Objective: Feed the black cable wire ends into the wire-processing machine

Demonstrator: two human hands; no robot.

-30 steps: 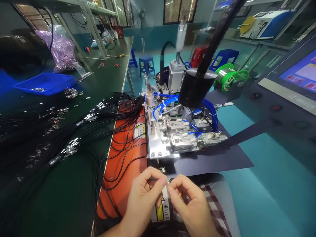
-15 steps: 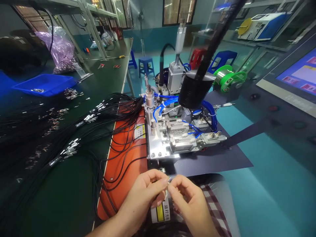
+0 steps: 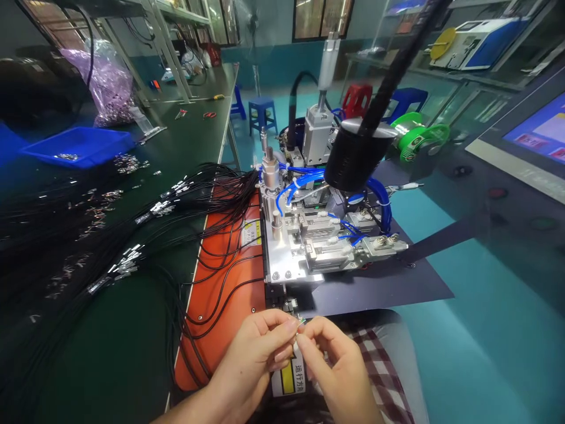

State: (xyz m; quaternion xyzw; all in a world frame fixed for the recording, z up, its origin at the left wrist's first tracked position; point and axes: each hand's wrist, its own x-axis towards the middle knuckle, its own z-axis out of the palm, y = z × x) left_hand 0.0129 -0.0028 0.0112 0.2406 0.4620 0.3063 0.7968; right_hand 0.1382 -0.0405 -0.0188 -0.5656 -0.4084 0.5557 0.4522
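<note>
My left hand (image 3: 267,344) is closed in a pinch just in front of the metal machine (image 3: 282,253). Between its thumb and index finger, the thin coloured ends of small wires (image 3: 302,323) stick out. Close against it, my right hand (image 3: 333,359) also pinches, its fingertips at the same wire ends; the exact grip is partly hidden by the fingers. A white and yellow label (image 3: 289,377) shows beneath the hands. Black cables (image 3: 229,294) run from the table over the orange machine base (image 3: 220,335) to the machine's left side.
Cable bundles with shiny metal ends (image 3: 128,262) lie on the dark green table (image 3: 119,335) at left, near a blue tray (image 3: 83,147). A black cylinder (image 3: 355,156) hangs over the machine. A green wire spool (image 3: 417,138) and a screen (image 3: 538,132) stand at right.
The view has shifted slightly. Both hands stay together in a pinch, with fingertips slightly moved; the wire ends now show more plainly between them.
</note>
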